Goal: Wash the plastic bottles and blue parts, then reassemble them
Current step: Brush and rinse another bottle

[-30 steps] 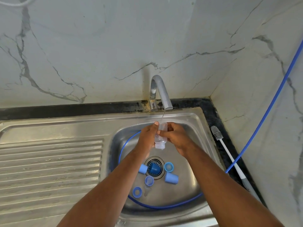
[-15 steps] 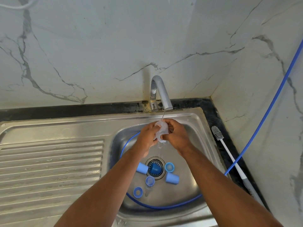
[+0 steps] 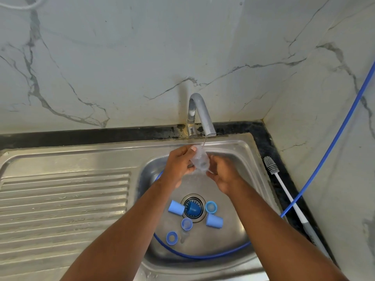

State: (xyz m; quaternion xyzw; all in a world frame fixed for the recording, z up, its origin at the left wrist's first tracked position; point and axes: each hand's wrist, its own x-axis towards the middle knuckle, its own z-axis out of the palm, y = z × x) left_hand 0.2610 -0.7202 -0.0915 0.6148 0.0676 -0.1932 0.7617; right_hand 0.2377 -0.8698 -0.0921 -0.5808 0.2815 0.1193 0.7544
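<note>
Two hands hold one clear bottle [image 3: 200, 162] under the thin stream from the tap [image 3: 199, 114], above the basin of the sink [image 3: 246, 145]. The left hand [image 3: 179, 165] is curled round the bottle's upper end, thumb laid on its wall. The right hand [image 3: 222, 175] cups the lower end with bent fingers. The bottle lies tilted between them.

It looks thin-walled and light, so a hard squeeze would likely dent it. Wet plastic will be slippery, so a grip round the body with both hands looks safest. Which end is the neck I cannot tell.

Several blue parts [image 3: 214, 221] lie on the basin floor around the drain, well apart from the hands. They seem small, rigid and light, easy to pinch by the rim, but likely to slide or roll on wet steel. A brush [image 3: 284, 185] lies on the table right of the sink.
</note>
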